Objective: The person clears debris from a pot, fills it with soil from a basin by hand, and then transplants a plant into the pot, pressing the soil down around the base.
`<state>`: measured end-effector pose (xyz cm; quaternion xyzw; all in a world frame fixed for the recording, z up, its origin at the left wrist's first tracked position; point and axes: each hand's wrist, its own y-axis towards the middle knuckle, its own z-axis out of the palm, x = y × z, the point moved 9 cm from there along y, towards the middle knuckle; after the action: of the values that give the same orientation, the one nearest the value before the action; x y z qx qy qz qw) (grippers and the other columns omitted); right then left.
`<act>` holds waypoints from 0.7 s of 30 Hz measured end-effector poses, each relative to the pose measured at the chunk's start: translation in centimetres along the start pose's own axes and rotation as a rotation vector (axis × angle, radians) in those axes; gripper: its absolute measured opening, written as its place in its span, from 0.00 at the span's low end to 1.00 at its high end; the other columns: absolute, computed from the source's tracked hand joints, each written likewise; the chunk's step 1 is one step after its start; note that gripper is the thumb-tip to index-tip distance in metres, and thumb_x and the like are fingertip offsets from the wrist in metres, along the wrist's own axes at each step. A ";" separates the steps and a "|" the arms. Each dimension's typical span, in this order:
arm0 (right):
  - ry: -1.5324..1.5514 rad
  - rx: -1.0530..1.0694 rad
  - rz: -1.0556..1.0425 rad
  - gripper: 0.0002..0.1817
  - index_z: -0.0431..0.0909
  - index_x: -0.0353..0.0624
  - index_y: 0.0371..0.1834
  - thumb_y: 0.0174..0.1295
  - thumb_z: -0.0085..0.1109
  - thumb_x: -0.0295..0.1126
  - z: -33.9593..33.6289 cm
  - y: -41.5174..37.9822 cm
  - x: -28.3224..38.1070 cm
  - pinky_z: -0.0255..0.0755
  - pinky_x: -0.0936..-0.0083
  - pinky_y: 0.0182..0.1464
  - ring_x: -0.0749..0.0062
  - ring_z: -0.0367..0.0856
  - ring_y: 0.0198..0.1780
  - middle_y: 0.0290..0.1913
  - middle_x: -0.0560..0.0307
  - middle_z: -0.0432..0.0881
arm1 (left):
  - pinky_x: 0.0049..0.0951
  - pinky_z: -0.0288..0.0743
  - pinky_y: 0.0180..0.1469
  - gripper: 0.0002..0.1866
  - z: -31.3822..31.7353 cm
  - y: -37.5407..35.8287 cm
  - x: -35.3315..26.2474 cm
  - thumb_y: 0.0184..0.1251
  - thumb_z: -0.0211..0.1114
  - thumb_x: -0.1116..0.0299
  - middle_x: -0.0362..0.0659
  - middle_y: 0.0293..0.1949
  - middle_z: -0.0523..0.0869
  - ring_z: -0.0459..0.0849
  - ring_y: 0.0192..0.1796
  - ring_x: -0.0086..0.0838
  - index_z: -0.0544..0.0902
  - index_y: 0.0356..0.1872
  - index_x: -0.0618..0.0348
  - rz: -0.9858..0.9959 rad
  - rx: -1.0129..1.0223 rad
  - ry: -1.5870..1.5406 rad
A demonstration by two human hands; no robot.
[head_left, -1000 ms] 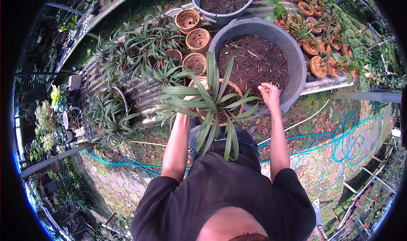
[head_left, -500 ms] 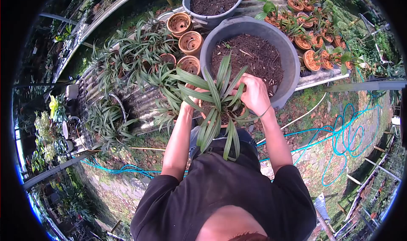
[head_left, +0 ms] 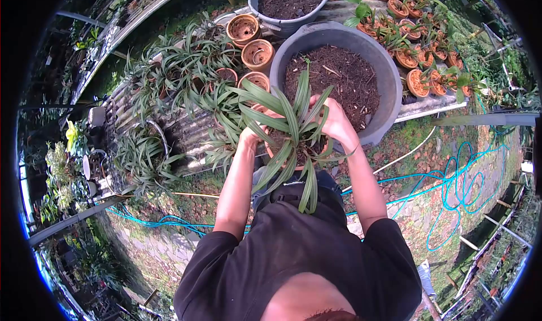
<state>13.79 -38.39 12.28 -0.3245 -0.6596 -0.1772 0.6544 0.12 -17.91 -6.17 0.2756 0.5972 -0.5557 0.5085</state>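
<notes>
A potted plant [head_left: 293,129] with long, pleated, strap-like green leaves is in front of my body, just below the large grey tub. Its terracotta pot [head_left: 326,147] is largely covered by the foliage. My left hand [head_left: 255,132] grips the pot's left side, with the fingers partly behind leaves. On the right, my right hand [head_left: 337,121] is curled in among the leaves above the pot's rim; its fingertips are partly hidden, and what they hold is not clear. Dark soil [head_left: 333,84] with bits of wood and bark lies in the grey tub [head_left: 389,104] beyond my hands.
Several terracotta pots [head_left: 257,53] stand left of the tub, beside a crowd of leafy potted plants [head_left: 180,67]. A second soil tub [head_left: 291,25] is behind. Small orange pots [head_left: 416,83] fill the right of the corrugated bench [head_left: 186,135]. A blue hose [head_left: 446,180] loops over the ground.
My right hand has turned and shifted slightly left, its fingers curling more behind the leaves. The plant's leaves have swung a little. My left hand stays at the pot.
</notes>
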 end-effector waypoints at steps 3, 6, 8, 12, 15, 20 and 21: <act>-0.208 0.063 -0.030 0.20 0.84 0.42 0.47 0.49 0.74 0.27 -0.4 0.3 0.0 0.80 0.72 0.46 0.75 0.87 0.39 0.37 0.58 0.88 | 0.31 0.75 0.63 0.19 5.6 -3.0 -8.7 0.75 0.65 0.59 0.41 0.55 0.86 0.81 0.58 0.26 0.84 0.59 0.57 0.169 0.196 0.186; 0.349 0.116 0.068 0.26 0.81 0.37 0.55 0.50 0.72 0.28 -0.6 -0.3 -2.0 0.79 0.73 0.52 0.73 0.85 0.44 0.46 0.56 0.86 | 0.31 0.72 0.67 0.21 6.8 -2.7 -9.1 0.75 0.65 0.57 0.41 0.58 0.85 0.79 0.62 0.27 0.83 0.61 0.58 0.096 0.209 -0.081; 0.227 0.164 0.124 0.26 0.75 0.33 0.62 0.60 0.66 0.30 -0.5 0.0 -3.0 0.77 0.73 0.58 0.71 0.83 0.52 0.56 0.53 0.81 | 0.33 0.69 0.70 0.23 7.2 -2.3 -8.9 0.75 0.64 0.55 0.42 0.61 0.83 0.77 0.64 0.28 0.82 0.63 0.58 0.010 0.175 -0.159; 0.754 0.039 0.094 0.23 0.74 0.35 0.63 0.71 0.63 0.38 -1.9 0.1 -6.1 0.78 0.75 0.57 0.73 0.83 0.51 0.56 0.54 0.81 | 0.36 0.60 0.77 0.29 8.2 -2.4 -9.9 0.77 0.60 0.54 0.43 0.72 0.74 0.69 0.73 0.30 0.72 0.73 0.56 -0.060 0.123 -0.103; 0.945 -0.256 0.159 0.19 0.79 0.33 0.57 0.72 0.63 0.38 -4.2 -2.0 -6.9 0.79 0.80 0.51 0.76 0.84 0.47 0.49 0.56 0.83 | 0.32 0.78 0.56 0.21 7.2 -2.1 -7.7 0.67 0.74 0.61 0.36 0.52 0.86 0.82 0.54 0.24 0.81 0.58 0.54 -0.092 -0.112 -0.417; -0.136 -0.657 -0.010 0.15 0.88 0.34 0.36 0.66 0.68 0.38 -9.6 -3.9 -16.8 0.77 0.74 0.46 0.74 0.84 0.43 0.38 0.49 0.88 | 0.40 0.76 0.63 0.24 6.6 -3.6 -7.5 0.69 0.73 0.61 0.35 0.60 0.80 0.79 0.60 0.27 0.77 0.63 0.50 -0.113 -0.189 -0.643; -0.173 -0.635 0.058 0.14 0.88 0.35 0.38 0.66 0.68 0.37 -9.3 -4.1 -17.8 0.77 0.74 0.48 0.73 0.84 0.44 0.40 0.49 0.88 | 0.41 0.77 0.63 0.27 6.1 -4.2 -7.3 0.69 0.73 0.61 0.35 0.62 0.79 0.80 0.60 0.28 0.75 0.65 0.50 -0.063 -0.224 -0.668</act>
<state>16.83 -51.00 -3.55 -0.5449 -0.6149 -0.3269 0.4670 0.67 -22.95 2.95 0.0027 0.4632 -0.5616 0.6856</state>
